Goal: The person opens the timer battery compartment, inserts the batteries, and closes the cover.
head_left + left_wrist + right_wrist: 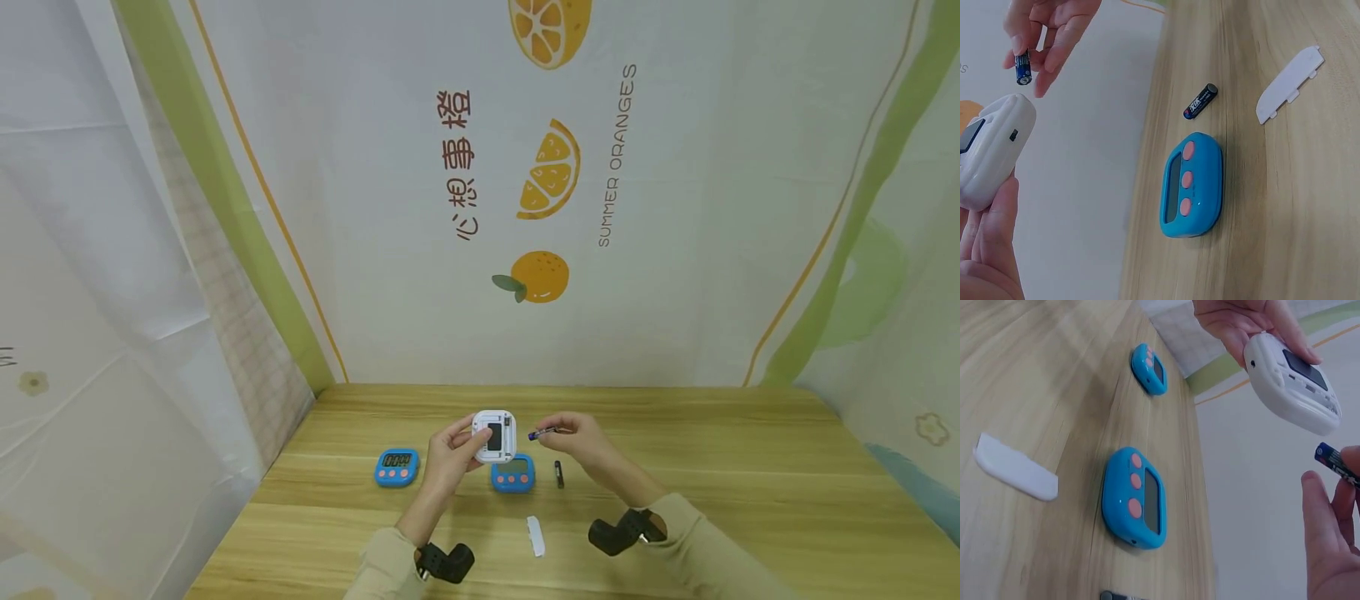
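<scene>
My left hand (450,462) holds a white digital timer (497,437) with its back facing me, the thumb across the dark pad on it. The long battery slot along the timer's right side lies uncovered. Just to the right, my right hand (583,440) pinches a dark blue AAA battery (543,432) at one end; in the left wrist view this battery (1023,69) is close to the timer's edge, apart from it. On the table below are a second battery (1200,101) and a white battery cover (536,536) with small tabs.
A blue timer (513,479) with pink buttons lies on the wooden table (675,517) below the white one. Another blue timer (397,468), showing digits, lies farther left. A printed curtain (660,317) hangs behind the table's far edge.
</scene>
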`<state>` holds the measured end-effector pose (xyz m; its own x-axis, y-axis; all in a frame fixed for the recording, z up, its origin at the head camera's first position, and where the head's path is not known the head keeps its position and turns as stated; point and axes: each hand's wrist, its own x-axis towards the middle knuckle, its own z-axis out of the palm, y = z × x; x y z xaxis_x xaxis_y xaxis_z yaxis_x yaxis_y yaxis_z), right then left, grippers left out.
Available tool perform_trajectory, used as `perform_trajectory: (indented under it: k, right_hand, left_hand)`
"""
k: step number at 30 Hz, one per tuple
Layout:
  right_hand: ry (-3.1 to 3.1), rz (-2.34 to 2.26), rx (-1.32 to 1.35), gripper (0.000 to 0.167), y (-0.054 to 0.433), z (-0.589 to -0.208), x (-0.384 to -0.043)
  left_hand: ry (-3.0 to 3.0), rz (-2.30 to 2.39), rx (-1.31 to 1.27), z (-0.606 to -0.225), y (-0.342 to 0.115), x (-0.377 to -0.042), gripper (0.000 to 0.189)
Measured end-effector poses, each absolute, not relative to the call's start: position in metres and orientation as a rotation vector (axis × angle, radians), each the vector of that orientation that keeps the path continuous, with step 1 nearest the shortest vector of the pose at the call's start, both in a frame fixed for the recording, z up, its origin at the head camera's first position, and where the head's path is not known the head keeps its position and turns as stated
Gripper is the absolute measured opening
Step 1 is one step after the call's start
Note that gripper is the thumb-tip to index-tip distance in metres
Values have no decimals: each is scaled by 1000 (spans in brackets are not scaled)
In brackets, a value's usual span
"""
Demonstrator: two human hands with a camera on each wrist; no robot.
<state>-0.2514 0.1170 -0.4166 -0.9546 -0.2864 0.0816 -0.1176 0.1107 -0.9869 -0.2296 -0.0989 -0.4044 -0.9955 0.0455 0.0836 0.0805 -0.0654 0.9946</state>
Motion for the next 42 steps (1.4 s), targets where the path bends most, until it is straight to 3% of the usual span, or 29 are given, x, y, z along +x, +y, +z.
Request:
perform_trajectory:
  k: [5, 19, 42]
  right_hand:
    - [2133, -2060, -426, 21, 113, -416, -251]
    - [2205, -1971, -577, 41, 100, -405, -242]
    - [2463, -1910, -663, 29, 85, -406, -240]
  left_hand:
    - [-2131, -2266, -151, -411, -102, -234, 45]
    - [-2112, -2262, -145, -410, -99, -234, 47]
    - [-2079, -2227, -21, -410, -83, -231, 47]
